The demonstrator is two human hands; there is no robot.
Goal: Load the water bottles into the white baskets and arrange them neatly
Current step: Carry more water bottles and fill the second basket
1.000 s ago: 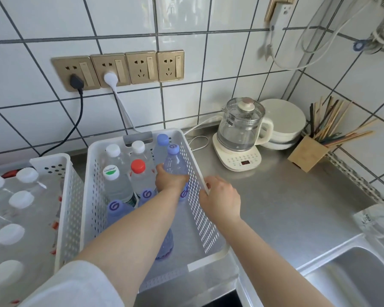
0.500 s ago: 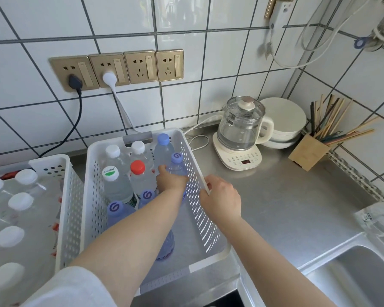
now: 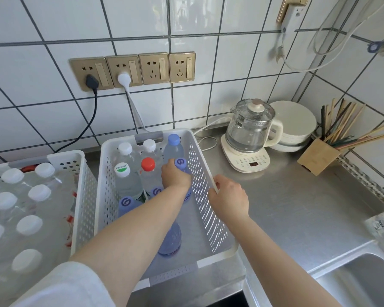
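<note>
Left hand (image 3: 175,176) reaching into middle white basket (image 3: 211,202), grip wrapping neck of purple-cap bottle (image 3: 180,163) standing by basket's right wall, near far end. Right hand (image 3: 228,198) gripping that wall's top rim, fingers curling over edge. Other bottles standing along basket's far-left side; one purple bottle (image 3: 170,240) partly hiding under forearm, probably upright. Second basket (image 3: 80,187) sitting at bench's left edge, full of white-cap bottles. Kettle (image 3: 251,129) sitting at bench's back edge.

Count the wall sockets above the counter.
4, side by side on the tiled wall: leftmost socket holds a black plug, second socket a white plug, third socket and fourth socket free.
</note>
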